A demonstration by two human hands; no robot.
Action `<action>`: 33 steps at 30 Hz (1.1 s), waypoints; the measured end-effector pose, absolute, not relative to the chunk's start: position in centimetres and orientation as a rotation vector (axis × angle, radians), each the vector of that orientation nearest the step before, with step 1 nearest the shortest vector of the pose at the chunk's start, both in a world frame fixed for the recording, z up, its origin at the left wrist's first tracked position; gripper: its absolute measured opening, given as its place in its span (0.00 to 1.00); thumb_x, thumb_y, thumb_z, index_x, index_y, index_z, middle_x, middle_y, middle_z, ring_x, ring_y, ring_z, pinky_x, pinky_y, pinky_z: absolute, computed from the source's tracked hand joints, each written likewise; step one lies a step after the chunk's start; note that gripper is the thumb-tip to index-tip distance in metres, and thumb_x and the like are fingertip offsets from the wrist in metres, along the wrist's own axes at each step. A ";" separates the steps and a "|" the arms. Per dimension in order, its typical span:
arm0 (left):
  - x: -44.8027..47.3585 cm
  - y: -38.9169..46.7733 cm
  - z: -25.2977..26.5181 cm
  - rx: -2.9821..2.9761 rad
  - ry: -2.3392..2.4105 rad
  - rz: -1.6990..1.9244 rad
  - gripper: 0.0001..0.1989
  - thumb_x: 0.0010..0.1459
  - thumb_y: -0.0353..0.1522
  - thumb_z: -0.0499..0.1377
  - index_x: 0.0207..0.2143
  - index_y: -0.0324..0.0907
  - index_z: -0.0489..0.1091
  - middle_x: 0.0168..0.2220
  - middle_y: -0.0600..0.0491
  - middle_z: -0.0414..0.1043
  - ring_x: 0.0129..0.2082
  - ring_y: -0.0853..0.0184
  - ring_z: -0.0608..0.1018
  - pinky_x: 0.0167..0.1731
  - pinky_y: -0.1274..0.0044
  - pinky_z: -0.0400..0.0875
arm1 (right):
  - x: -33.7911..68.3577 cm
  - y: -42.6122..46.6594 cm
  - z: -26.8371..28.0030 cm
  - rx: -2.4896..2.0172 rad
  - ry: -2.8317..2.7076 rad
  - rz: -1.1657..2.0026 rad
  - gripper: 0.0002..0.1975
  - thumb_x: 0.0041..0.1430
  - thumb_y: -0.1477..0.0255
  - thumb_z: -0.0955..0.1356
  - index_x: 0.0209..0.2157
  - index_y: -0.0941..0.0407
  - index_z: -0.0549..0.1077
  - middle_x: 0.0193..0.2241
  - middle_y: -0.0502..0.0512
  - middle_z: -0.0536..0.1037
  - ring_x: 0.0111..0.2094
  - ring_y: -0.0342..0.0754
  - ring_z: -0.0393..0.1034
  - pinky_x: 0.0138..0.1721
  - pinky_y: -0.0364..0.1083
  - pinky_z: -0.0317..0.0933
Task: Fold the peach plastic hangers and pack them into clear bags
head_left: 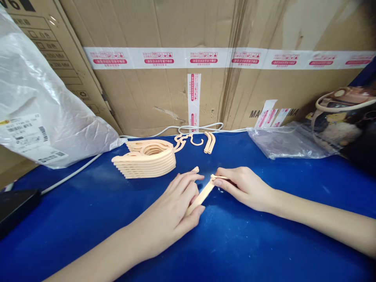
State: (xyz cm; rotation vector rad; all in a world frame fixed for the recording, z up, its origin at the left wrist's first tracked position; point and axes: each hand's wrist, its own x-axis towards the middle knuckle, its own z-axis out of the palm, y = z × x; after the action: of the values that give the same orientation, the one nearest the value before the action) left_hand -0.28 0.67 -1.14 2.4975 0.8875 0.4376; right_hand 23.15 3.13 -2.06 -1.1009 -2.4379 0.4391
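Note:
My left hand [178, 203] is closed around a cream plastic folding-hanger body [203, 194], which slants up to the right. Much of that piece is hidden by the fingers, and a small end of it shows beyond them. At its upper right end, my right hand [248, 187] pinches a thin cream part [221, 178], probably a hook; its far portion is covered by the fingers. Behind my left hand lies a neat stack of cream hanger pieces [149, 167]. Loose hooks [201, 142] and a few curved hanger arms [209, 143] rest to the right of the stack.
A large cardboard box [147, 90] walls off the back of the blue table [235, 243]. White cable [167, 129] runs along its base. A white plastic package [55, 105] leans at left above a dark object [17, 207]. Clear plastic bag [282, 143] lies back right, beside a brownish bag [337, 117].

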 end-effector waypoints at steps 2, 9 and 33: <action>-0.2 0.7 -1.3 2.507 0.855 0.484 0.09 0.66 0.33 0.50 0.30 0.44 0.57 0.56 0.48 0.61 0.65 0.59 0.53 0.59 0.63 0.58 | 23.2 2.9 -2.1 -1.054 -2.520 0.371 0.18 0.69 0.61 0.56 0.28 0.56 0.65 0.21 0.47 0.67 0.20 0.40 0.59 0.24 0.42 0.47; -0.4 0.9 -1.2 2.501 0.869 0.466 0.08 0.67 0.32 0.47 0.32 0.44 0.58 0.57 0.48 0.58 0.63 0.59 0.57 0.58 0.66 0.61 | 23.0 2.7 -1.8 -1.126 -2.308 0.564 0.14 0.67 0.60 0.59 0.33 0.55 0.65 0.21 0.44 0.66 0.21 0.40 0.59 0.25 0.40 0.51; -0.4 0.8 -1.6 2.590 0.861 0.536 0.14 0.67 0.31 0.46 0.53 0.45 0.61 0.63 0.48 0.53 0.64 0.58 0.56 0.61 0.63 0.58 | 23.2 2.7 -2.0 -1.057 -2.420 0.432 0.22 0.69 0.57 0.55 0.25 0.56 0.63 0.20 0.46 0.65 0.20 0.39 0.60 0.23 0.40 0.49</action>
State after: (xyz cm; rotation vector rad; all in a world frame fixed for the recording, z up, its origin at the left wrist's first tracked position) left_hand -0.44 0.81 -1.62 2.5900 0.8606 0.5359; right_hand 23.20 2.72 -2.03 -1.0574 -2.4199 0.4324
